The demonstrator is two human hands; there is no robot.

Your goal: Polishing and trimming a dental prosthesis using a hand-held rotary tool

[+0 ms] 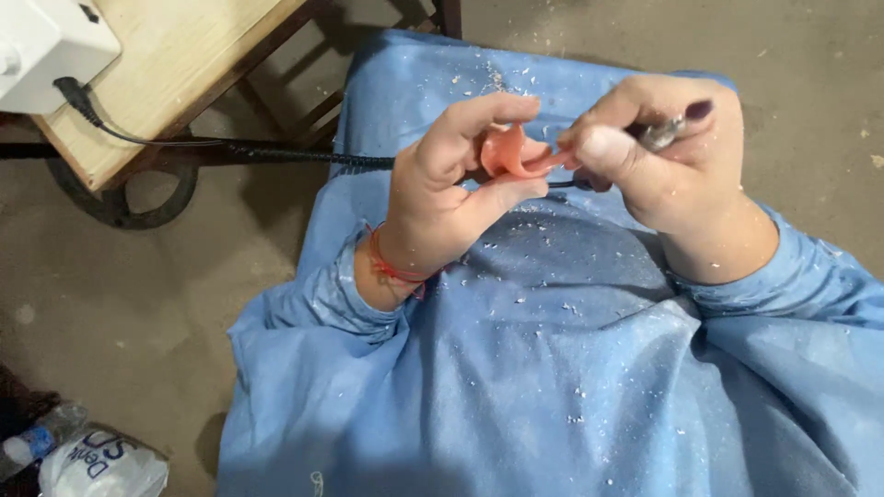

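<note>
**Two hands, one pink piece, one tool over the lap**

One small pink curved plastic piece (508, 155) sits at centre frame, pinched in the grip of the left hand (451, 179), thumb below and fingers curled over the top. The right hand (658, 152) has its grip closed around one slim metal-tipped handpiece (658, 135), whose tip meets the pink piece. One black coiled cord (295, 155) runs from the hands away to the left, passing under the edge of the pale wooden desk (175, 64). A red string bracelet (391, 269) circles the left wrist.

Both hands hover above the lap, clear of the desk edge, with open air on every side. The blue gown (552, 368) below is speckled with white shavings. One white box-shaped machine (46, 46) stands on the desk corner, a black plug in its side. The floor (120, 313) is dusty grey-brown concrete; one clear plastic bottle (37, 440) and one white crumpled bag (106, 468) lie at the lower left.
</note>
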